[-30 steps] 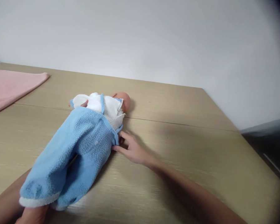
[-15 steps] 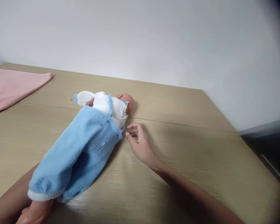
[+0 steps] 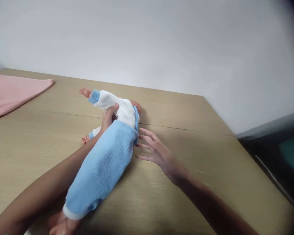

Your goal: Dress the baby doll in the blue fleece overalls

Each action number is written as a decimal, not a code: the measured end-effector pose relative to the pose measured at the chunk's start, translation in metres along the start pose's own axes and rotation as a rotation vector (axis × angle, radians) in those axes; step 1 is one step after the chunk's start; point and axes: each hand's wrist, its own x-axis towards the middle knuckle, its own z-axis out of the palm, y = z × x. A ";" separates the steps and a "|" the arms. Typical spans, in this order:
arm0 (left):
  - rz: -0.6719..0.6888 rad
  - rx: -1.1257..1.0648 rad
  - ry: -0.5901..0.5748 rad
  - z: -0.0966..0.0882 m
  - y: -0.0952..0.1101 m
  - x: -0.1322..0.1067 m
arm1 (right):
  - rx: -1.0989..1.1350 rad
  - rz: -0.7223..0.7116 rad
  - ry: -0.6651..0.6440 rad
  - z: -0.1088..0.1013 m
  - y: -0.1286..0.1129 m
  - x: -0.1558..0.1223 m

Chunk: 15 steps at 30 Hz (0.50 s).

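plastic baby doll (image 3: 105, 160) in a white top and light blue fleece trousers lies on the tan wooden table (image 3: 191, 130), left hand (image 3: 109, 116) clasped round its chest. right hand (image 3: 156, 151) hovers just beside that grip, fingers spread. flat pink cloth (image 3: 12, 91) lies well left of it.

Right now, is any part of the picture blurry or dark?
Head view: the top right corner fades to black, the dark thing at the right edge is smeared, the right hand slightly blurred, the doll looks clearer.

Curled left hand (image 3: 109, 117) in grip; right hand (image 3: 159, 152) splayed.
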 end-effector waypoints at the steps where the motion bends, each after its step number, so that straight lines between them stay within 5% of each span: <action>1: 0.016 -0.016 -0.015 0.003 -0.002 0.000 | 0.024 0.012 0.006 -0.001 0.002 -0.003; 6: 0.087 0.033 -0.047 0.017 -0.014 -0.008 | 0.185 0.044 0.065 -0.002 0.006 -0.017; 11: 0.161 0.344 -0.135 0.030 -0.028 -0.020 | 0.304 0.105 0.089 -0.012 -0.003 -0.024; 15: 0.371 0.611 -0.326 0.039 -0.035 -0.023 | 0.369 0.156 0.120 -0.028 -0.008 -0.024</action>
